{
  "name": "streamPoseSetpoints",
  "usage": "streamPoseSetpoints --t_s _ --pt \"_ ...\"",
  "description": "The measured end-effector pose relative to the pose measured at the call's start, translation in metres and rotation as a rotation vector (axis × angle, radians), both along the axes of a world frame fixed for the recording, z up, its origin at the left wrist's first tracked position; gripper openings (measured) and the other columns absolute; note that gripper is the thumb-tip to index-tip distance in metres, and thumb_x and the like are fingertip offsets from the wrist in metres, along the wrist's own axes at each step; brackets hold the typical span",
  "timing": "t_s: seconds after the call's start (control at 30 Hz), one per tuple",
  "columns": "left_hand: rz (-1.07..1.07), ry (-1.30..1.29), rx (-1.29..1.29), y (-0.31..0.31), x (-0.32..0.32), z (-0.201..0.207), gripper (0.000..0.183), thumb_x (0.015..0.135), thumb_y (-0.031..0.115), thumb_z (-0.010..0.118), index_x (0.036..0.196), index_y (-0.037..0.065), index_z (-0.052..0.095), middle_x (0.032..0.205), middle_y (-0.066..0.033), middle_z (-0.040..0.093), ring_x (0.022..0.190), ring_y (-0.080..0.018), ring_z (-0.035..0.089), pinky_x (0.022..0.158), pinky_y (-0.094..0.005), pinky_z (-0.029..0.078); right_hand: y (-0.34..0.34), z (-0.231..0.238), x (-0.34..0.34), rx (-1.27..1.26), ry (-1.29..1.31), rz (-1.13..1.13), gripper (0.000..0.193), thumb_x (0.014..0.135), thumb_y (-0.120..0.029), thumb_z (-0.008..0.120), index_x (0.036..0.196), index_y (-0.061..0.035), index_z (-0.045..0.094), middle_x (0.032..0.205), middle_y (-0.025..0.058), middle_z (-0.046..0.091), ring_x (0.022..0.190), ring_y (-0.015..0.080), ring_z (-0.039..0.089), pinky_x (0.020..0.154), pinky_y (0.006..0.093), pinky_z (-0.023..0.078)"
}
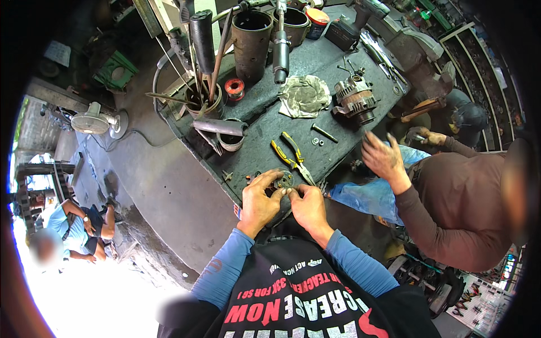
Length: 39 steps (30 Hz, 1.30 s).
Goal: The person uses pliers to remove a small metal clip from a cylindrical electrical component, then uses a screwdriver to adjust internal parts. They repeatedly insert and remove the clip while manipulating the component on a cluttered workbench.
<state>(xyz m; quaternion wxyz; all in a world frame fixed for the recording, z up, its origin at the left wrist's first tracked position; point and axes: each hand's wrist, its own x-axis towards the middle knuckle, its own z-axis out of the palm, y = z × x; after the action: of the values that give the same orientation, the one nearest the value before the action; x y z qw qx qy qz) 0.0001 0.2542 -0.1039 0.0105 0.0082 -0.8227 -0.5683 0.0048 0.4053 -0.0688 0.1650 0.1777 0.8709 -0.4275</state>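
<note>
At the near edge of the workbench, my left hand (pixel 261 198) is wrapped round a small round metal part (pixel 285 179) with brassy spots on its face. My right hand (pixel 308 209) is closed, thumb and finger pinched at the part's near edge, against my left thumb. Whatever lies between those fingertips is too small to make out. Just beyond, yellow-and-black pliers (pixel 292 156) lie with jaws toward my right hand. Farther off are a bolt (pixel 324 133), small nuts or washers (pixel 318 142) and an alternator (pixel 355 98).
A crumpled cloth (pixel 305 96), a red solder spool (pixel 234 89), a tin (pixel 230 138) and a tall metal cylinder (pixel 251 48) stand on the workbench (pixel 259 121). Wrenches (pixel 383 59) lie at the far right. Close on my right, a co-worker (pixel 462 203) reaches a hand toward the bench.
</note>
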Motion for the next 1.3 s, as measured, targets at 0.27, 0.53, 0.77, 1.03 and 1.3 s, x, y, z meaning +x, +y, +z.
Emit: streamPoseSetpoints --t_s 0.27,0.53,0.77,1.03,1.3 --pt "-0.056 -0.033 0.032 -0.006 -0.002 0.002 0.042 0.083 0.004 0.087 0.125 0.003 0.080 0.134 -0.0168 0.078 0.125 -0.0324 0.075 0.109 -0.0399 0.058 0.008 0.002 0.002 -0.042 -0.057 0.017 0.032 0.101 -0.025 0.073 0.112 0.0040 0.082 0.093 0.0268 0.079 0.088 0.0364 0.080 0.082 0.0462 0.059" --pt "-0.132 -0.090 0.085 -0.015 -0.007 0.002 0.043 0.086 0.002 0.086 0.128 0.002 0.079 0.138 -0.0156 0.077 0.121 -0.0275 0.077 0.105 -0.0381 0.060 0.015 0.007 -0.011 -0.178 -0.216 0.024 0.033 0.102 -0.024 0.073 0.102 0.0079 0.081 0.071 0.0137 0.072 0.064 0.0199 0.066 0.064 0.0435 0.052" --pt "-0.100 -0.058 -0.013 -0.010 -0.006 0.008 0.041 0.085 0.002 0.086 0.125 0.001 0.079 0.134 -0.0171 0.079 0.121 -0.0303 0.078 0.106 -0.0390 0.060 0.011 -0.011 -0.007 -0.159 -0.099 -0.018 0.024 0.102 -0.016 0.076 0.097 0.0074 0.081 0.068 0.0036 0.065 0.061 0.0100 0.053 0.056 0.0364 0.042" --pt "-0.063 -0.010 0.016 -0.008 -0.001 0.001 0.041 0.085 0.002 0.086 0.125 0.001 0.079 0.135 -0.0172 0.078 0.128 -0.0320 0.075 0.111 -0.0405 0.057 -0.001 -0.015 0.004 -0.087 -0.012 -0.073 0.025 0.102 -0.016 0.076 0.099 0.0079 0.080 0.069 0.0041 0.067 0.063 0.0110 0.055 0.058 0.0375 0.044" --pt "-0.093 -0.055 0.079 -0.014 -0.005 -0.003 0.043 0.085 0.004 0.088 0.127 0.001 0.079 0.135 -0.0173 0.078 0.123 -0.0287 0.077 0.107 -0.0375 0.059 0.011 -0.009 -0.007 -0.240 -0.178 -0.046 0.032 0.101 -0.023 0.076 0.096 0.0079 0.080 0.069 0.0120 0.070 0.059 0.0183 0.062 0.058 0.0421 0.049"
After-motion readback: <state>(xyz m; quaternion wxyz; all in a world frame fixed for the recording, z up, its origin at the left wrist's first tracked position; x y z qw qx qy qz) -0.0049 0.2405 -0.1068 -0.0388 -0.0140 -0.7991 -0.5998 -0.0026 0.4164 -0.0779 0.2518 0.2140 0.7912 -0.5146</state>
